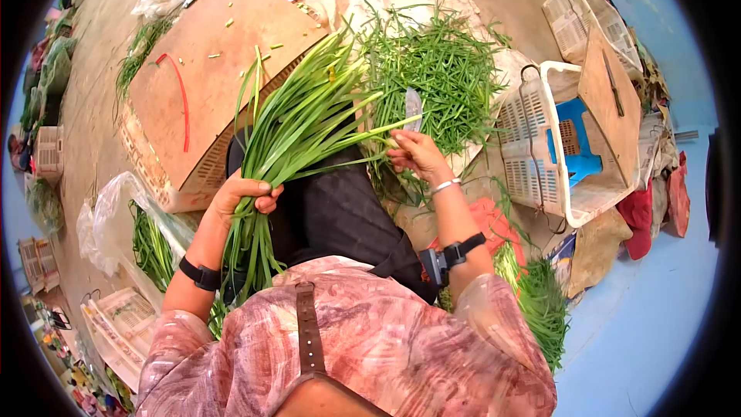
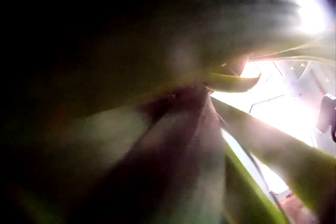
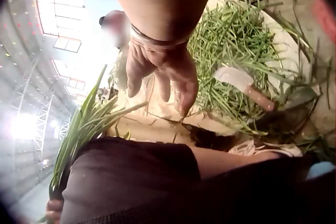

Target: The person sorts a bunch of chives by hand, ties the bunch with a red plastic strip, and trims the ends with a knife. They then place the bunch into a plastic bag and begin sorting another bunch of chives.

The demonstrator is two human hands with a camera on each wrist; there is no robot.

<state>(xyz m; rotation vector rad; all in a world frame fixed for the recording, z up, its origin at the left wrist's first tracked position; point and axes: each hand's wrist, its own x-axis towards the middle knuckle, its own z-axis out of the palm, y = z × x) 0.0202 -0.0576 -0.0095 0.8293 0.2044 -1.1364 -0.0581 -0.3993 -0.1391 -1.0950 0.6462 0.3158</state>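
A bundle of long green leaves (image 1: pixel 297 120) lies over the person's lap, gripped near its lower part by the left hand (image 1: pixel 248 193). The right hand (image 1: pixel 421 156) is by the stalk ends at the bundle's right side. Its fingers hang loosely bent in the right wrist view, where the hand (image 3: pixel 167 71) shows no tool; a thin strand is by one fingertip, and whether it is touched I cannot tell. A knife (image 3: pixel 235 78) with a wooden handle lies on the pile of cut greens (image 3: pixel 226 40), beyond that hand. Dark, blurred leaves (image 2: pixel 273 134) fill most of the left wrist view.
A wooden board (image 1: pixel 224 54) with a red strip (image 1: pixel 185 104) and small stalk bits rests on a crate at the left. At the right stands a white crate (image 1: pixel 525 147) with a blue item (image 1: pixel 575 143). More uncut greens (image 1: pixel 544 309) lie by the right elbow.
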